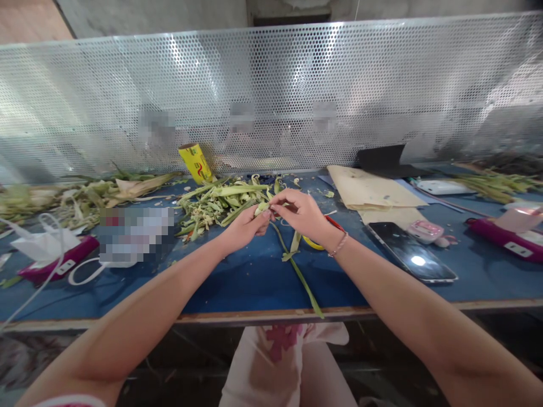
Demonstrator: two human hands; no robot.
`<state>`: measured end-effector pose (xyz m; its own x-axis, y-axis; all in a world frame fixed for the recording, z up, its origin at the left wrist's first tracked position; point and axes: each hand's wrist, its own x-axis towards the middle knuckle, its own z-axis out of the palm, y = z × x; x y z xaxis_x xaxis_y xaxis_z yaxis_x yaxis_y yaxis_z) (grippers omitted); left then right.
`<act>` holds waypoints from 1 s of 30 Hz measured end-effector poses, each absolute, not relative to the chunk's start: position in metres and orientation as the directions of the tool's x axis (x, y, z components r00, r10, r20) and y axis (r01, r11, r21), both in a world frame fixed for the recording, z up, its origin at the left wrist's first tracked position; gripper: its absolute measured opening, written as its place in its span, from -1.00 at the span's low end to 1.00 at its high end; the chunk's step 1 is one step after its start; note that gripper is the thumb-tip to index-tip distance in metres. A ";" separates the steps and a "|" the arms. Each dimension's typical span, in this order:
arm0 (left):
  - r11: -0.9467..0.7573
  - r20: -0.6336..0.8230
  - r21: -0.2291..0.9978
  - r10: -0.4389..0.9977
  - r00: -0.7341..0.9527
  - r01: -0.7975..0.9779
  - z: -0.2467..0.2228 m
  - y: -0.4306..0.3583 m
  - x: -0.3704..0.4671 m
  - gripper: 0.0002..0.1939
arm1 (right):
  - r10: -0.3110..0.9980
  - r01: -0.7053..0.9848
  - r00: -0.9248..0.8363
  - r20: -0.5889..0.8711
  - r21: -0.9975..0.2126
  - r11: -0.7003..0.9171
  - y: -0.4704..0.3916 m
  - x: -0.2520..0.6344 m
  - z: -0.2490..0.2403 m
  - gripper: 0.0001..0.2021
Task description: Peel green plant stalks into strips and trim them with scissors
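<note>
My left hand (253,221) pinches a small pale-green plant piece (261,208), which looks like a bud or folded husk. From the right, my right hand (303,208) reaches over with bent fingertips closed at the same piece. A green stem with a long narrow leaf (303,277) runs down from below the hands to the table's front edge. Behind my left hand lies a heap of green husks and pods (229,198). Partly hidden under my right wrist is a curved yellow-and-red item (313,243).
A yellow tube (195,163) leans near a perforated metal screen (288,73). On the right lie brown paper (373,189), a phone (411,251), a pink case (425,231) and a purple power strip (509,240). Another purple strip (59,261) and a cable are at left.
</note>
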<state>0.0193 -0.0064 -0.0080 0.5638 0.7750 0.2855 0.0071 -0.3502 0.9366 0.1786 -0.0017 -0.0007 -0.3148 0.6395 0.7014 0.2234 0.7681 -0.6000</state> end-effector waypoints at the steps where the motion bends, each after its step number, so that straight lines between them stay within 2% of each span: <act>1: -0.345 0.282 0.939 0.775 0.566 0.004 -0.008 -0.006 0.019 -0.72 | 0.643 0.228 -0.314 0.698 -0.602 0.765 -0.002 0.178 -0.001 -0.93; 15: -0.359 0.282 0.933 0.767 0.576 0.022 -0.008 -0.009 0.021 -0.69 | 0.591 0.282 -0.373 0.715 -0.519 0.807 -0.003 0.181 0.001 -0.91; 22: -0.356 0.288 0.934 0.782 0.552 0.016 -0.009 -0.010 0.022 -0.66 | 0.515 0.227 -0.478 0.712 -0.466 0.855 -0.005 0.182 0.002 -0.71; 26: -0.351 0.293 0.936 0.783 0.549 0.001 -0.010 -0.010 0.022 -0.67 | 0.549 0.236 -0.460 0.698 -0.500 0.833 -0.005 0.181 0.002 -0.75; 30: -0.336 0.295 0.942 0.787 0.542 -0.026 -0.011 -0.009 0.022 -0.67 | 0.617 0.223 -0.363 0.698 -0.578 0.785 -0.004 0.180 0.000 -0.86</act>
<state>0.0218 -0.0093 -0.0106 0.5418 0.7869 0.2954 -0.0256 -0.3359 0.9416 0.1797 -0.0043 -0.0004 -0.3633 0.6168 0.6983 0.2226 0.7852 -0.5778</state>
